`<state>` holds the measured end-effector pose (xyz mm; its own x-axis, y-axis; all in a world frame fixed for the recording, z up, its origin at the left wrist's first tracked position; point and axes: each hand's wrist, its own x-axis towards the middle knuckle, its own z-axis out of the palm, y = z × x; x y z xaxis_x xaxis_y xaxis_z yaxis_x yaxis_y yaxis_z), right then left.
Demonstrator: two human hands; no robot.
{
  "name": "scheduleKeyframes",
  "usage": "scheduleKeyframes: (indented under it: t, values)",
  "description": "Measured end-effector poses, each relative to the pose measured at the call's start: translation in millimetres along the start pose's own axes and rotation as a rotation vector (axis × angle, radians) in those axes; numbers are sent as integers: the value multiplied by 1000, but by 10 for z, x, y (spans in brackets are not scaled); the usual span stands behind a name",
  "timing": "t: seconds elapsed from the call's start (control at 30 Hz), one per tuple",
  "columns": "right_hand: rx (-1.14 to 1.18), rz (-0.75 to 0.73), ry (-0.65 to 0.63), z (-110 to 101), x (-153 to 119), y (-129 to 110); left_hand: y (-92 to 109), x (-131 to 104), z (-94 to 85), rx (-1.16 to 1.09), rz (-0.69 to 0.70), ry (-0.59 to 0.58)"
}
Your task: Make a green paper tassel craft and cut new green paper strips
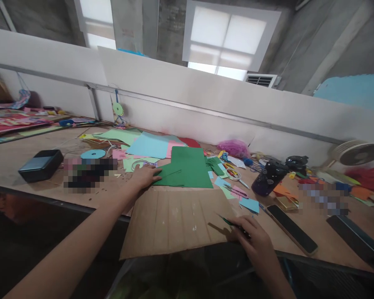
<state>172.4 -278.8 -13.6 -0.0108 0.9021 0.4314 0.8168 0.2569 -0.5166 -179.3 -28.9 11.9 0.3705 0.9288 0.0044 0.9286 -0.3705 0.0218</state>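
My left hand (146, 176) lies at the left edge of a piece of green paper (171, 176), fingers stretched out and touching it. A larger green sheet (191, 164) overlaps that piece. In front of both is a creased sheet of brown cardboard (174, 224), which reaches past the table's near edge. Over its right side, my right hand (252, 236) is closed around a thin pointed tool (227, 221) with a dark handle and some green near the tip. Its exact kind is unclear, as the fingers cover most of it.
Scissors (235, 191), a tape roll (233, 173) and paper scraps (249, 204) lie to the right. Beyond are a dark tumbler (268, 176), a phone (291, 228) and a fan (358, 151). A black box (40, 165) and a blue disc (93, 154) sit left.
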Motion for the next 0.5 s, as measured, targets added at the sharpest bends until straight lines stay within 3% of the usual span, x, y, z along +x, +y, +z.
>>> scheduleKeyframes:
  t: [0.13,0.3,0.4,0.5]
  values:
    - [-81,-3,-21,-20,308,36,63,51,43,5,-10,83]
    - [-264,40,-51,-41,620,352,157,188,73,-62,94,-8]
    - [-390,64,-84,-45,810,565,142,251,30,-58,85,0]
    - [-408,11,-136,-10,1063,613,96,274,2,-37,59,27]
